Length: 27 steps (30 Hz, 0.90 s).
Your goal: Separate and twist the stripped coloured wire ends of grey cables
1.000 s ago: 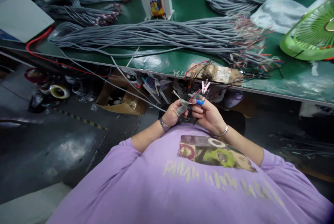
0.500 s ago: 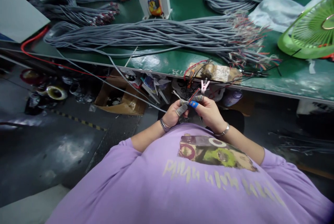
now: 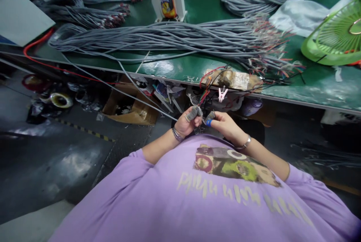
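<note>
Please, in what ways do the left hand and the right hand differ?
Red and green wires rise from the left hand; whether the right hand grips anything is unclear. The right hand has a blue band, while the left hand shows none. The left hand's bracelet looks chain-like, the right hand's bracelet smoother. Both have grey finger wraps.
</note>
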{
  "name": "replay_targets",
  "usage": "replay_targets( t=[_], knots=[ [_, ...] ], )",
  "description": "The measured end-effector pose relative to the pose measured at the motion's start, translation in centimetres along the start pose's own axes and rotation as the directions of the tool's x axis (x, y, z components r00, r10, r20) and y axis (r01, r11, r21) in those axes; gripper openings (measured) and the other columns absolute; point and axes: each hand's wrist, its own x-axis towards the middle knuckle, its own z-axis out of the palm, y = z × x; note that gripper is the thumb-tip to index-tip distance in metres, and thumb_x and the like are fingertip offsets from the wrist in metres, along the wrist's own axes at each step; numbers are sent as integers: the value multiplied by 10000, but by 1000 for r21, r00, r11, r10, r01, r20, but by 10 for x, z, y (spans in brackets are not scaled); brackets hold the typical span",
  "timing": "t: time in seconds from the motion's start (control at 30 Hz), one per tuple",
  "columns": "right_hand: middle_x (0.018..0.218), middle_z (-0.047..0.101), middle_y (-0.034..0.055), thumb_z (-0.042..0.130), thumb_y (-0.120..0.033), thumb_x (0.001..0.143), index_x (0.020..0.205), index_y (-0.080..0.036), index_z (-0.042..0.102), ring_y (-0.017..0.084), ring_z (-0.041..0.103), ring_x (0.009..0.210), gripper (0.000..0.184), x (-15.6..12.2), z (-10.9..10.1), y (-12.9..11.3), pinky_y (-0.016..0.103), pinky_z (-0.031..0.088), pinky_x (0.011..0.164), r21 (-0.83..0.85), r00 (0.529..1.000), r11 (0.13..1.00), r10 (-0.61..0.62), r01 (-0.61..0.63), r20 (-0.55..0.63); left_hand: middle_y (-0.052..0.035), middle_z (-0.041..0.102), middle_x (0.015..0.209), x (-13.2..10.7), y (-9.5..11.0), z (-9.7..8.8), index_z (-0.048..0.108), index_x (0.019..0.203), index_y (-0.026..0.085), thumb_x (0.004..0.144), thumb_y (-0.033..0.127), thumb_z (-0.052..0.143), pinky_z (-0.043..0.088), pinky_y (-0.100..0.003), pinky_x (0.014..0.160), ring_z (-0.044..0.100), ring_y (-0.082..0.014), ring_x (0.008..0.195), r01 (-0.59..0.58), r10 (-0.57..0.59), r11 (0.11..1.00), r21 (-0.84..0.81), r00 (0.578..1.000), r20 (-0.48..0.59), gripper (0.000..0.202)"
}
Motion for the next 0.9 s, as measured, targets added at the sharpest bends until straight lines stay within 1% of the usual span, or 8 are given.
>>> replay_targets(
  t=[0.1, 0.2, 0.3, 0.37, 0.43, 0.53, 0.7, 0.9],
  knots=[
    [584, 505, -33, 644, -269, 687, 622, -174, 574, 99, 399, 575, 134, -1, -7, 12, 245, 336, 548, -190, 998, 982, 28, -17, 55, 69, 346, 465, 1, 12, -1, 546, 667, 165, 794, 454, 762, 291, -213, 458, 362, -50, 407, -26, 22, 997, -79, 998, -52, 382],
    [628, 555, -16, 647, -356, 782, 695, -182, 618, 121, 454, 604, 196, -6, -12, 10, 268, 386, 591, -240, 984, 965, -134, 104, -114, 69, 295, 468, -1, 18, -4, 540, 660, 163, 880, 414, 673, 270, -213, 453, 336, -47, 389, -33, 25, 995, -97, 996, -84, 359],
    [780, 640, 31, 632, -390, 865, 889, -213, 701, 165, 542, 697, 191, -16, -12, -7, 307, 444, 664, -319, 880, 897, -395, 306, -265, 75, 283, 454, -5, 15, -5, 536, 658, 162, 867, 452, 686, 259, -213, 444, 317, -44, 375, -6, 1, 998, -70, 998, -70, 387],
    [918, 664, 62, 661, -373, 863, 1033, -242, 717, 173, 546, 701, 222, -21, -9, -20, 325, 453, 669, -437, 799, 810, -534, 390, -277, 80, 300, 445, -7, 11, -4, 548, 674, 162, 805, 492, 747, 253, -211, 437, 316, -41, 373, -15, 14, 1000, -27, 999, -38, 407],
    [1017, 659, 85, 686, -368, 849, 1143, -251, 699, 166, 521, 663, 317, -22, -6, -32, 335, 448, 646, -544, 755, 727, -611, 419, -236, 81, 331, 441, -9, 7, -2, 557, 681, 162, 729, 528, 804, 251, -213, 427, 322, -39, 375, -42, 42, 999, 16, 999, 2, 445],
    [1011, 668, 102, 692, -387, 837, 1210, -227, 663, 196, 549, 707, 407, -12, 0, -39, 348, 456, 666, -639, 778, 656, -613, 402, -139, 80, 373, 431, -10, 3, 0, 563, 693, 167, 650, 579, 840, 261, -220, 411, 336, -47, 373, -46, 45, 997, 60, 999, 31, 499],
    [851, 666, 76, 547, -305, 909, 932, -197, 685, 194, 575, 760, 176, 1, 5, -30, 308, 403, 674, -782, 836, 507, -547, 364, 34, 94, 408, 431, -11, 1, 1, 537, 739, 183, 586, 597, 871, 282, -208, 388, 372, -58, 373, 3, -1, 997, 77, 1000, -25, 553],
    [860, 653, 89, 517, -250, 867, 800, -166, 655, 154, 512, 684, 175, -7, 2, -15, 300, 291, 613, -867, 814, 211, -495, 452, 304, 95, 405, 442, -9, 2, 2, 537, 736, 179, 615, 586, 861, 295, -192, 398, 387, -50, 398, -35, 44, 995, 92, 994, -103, 534]
  ],
)
